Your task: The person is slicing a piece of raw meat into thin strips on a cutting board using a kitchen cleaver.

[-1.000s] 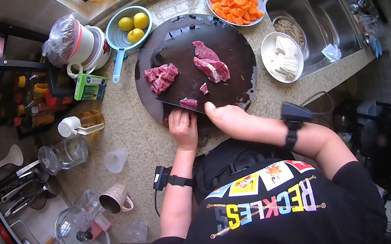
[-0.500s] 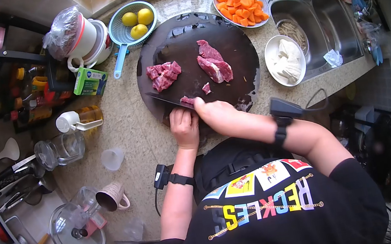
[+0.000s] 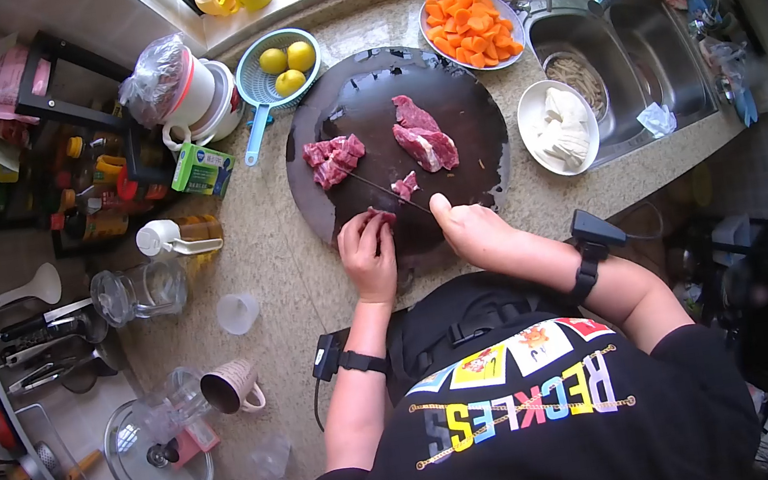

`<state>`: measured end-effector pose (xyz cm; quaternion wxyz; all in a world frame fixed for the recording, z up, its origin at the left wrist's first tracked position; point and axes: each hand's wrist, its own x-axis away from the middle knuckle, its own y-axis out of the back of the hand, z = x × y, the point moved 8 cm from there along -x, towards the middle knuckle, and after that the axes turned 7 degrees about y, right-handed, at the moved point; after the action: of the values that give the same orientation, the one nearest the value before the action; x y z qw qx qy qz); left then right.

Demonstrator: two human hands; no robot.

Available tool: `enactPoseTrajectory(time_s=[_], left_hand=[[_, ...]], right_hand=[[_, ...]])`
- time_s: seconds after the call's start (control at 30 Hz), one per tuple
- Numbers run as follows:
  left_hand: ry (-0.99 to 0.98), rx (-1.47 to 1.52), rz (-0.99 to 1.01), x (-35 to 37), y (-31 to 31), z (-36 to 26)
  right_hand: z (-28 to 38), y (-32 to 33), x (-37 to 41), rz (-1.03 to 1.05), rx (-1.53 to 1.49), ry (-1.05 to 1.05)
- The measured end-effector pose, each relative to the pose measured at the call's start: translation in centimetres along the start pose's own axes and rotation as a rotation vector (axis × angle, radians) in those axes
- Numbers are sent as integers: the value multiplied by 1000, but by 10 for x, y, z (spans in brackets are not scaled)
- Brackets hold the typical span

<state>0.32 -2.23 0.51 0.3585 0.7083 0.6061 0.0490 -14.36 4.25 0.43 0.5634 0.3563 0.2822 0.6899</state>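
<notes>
My right hand grips a knife, whose thin blade slants up and left across the round dark cutting board. My left hand is at the board's near edge, its fingertips closed on a small piece of raw red meat. Just beyond the blade lies another small meat piece. A cluster of meat chunks sits on the board's left, by the knife tip. Farther back rests a larger slab of meat, with some pale fat on it.
Behind the board stand a blue strainer with yellow-green fruits and a plate of carrot pieces. To the right are a white bowl of pale food and a double sink. A mug and a plastic cup stand left.
The knife has swung away from my left fingers and now lies farther up the board. My right hand has moved right. The left fingers now show the meat piece between them. The view has shifted slightly.
</notes>
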Motion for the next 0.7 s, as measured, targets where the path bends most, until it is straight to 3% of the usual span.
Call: enactPoseTrajectory(time_s=[0.17, 0.27, 0.5, 0.7], left_hand=[[-17, -73, 4, 12, 16, 8], [-130, -100, 56, 13, 9, -2], [-112, -100, 106, 12, -3, 8], [-78, -74, 92, 15, -2, 15]], right_hand=[[10, -3, 28, 87, -29, 56], [9, -11, 38, 96, -36, 82], [8, -13, 40, 186, -55, 34], [22, -26, -17, 207, -17, 34]])
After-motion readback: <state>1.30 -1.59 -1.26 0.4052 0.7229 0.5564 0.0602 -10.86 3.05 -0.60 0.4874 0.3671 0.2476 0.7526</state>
